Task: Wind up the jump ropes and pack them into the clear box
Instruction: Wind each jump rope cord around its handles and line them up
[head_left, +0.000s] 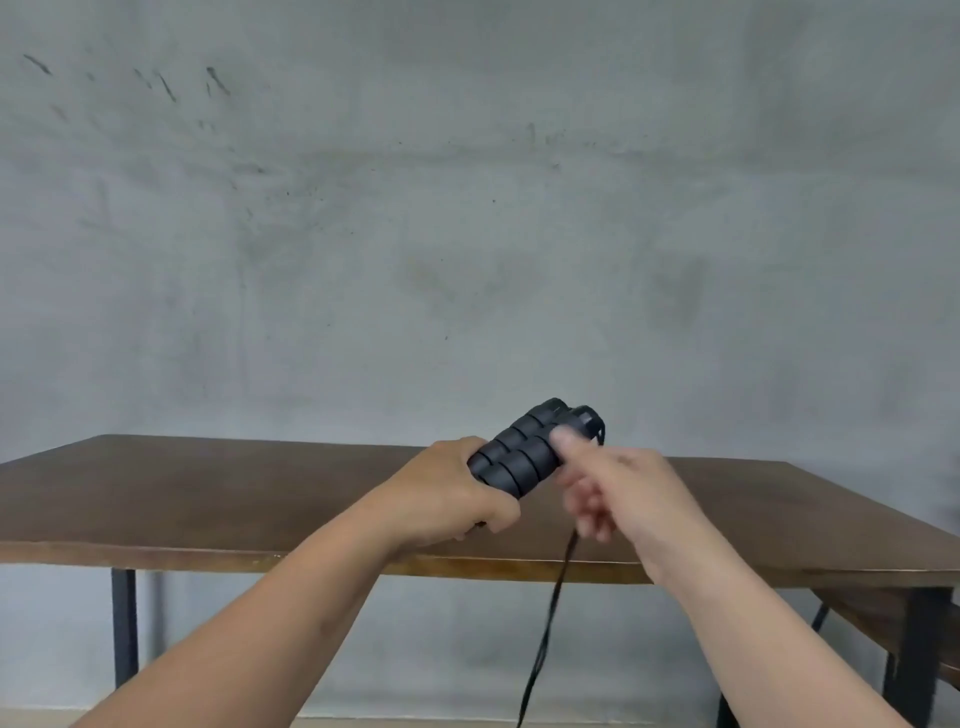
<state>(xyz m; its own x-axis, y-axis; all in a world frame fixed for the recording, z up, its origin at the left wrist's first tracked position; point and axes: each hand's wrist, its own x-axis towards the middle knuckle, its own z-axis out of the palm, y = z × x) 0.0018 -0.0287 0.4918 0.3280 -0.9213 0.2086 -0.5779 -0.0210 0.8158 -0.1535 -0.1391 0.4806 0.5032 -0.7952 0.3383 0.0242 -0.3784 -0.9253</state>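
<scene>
- We see two black jump rope handles at lower centre, side by side, gripped by our left hand.
- One black cord hangs below.
- Our right hand, blurred, touches the handles; its grip we cannot tell.
- One brown table stands behind.

No text, label, brand, number or sign can be read anywhere. The handles are plain black with no visible print.
</scene>
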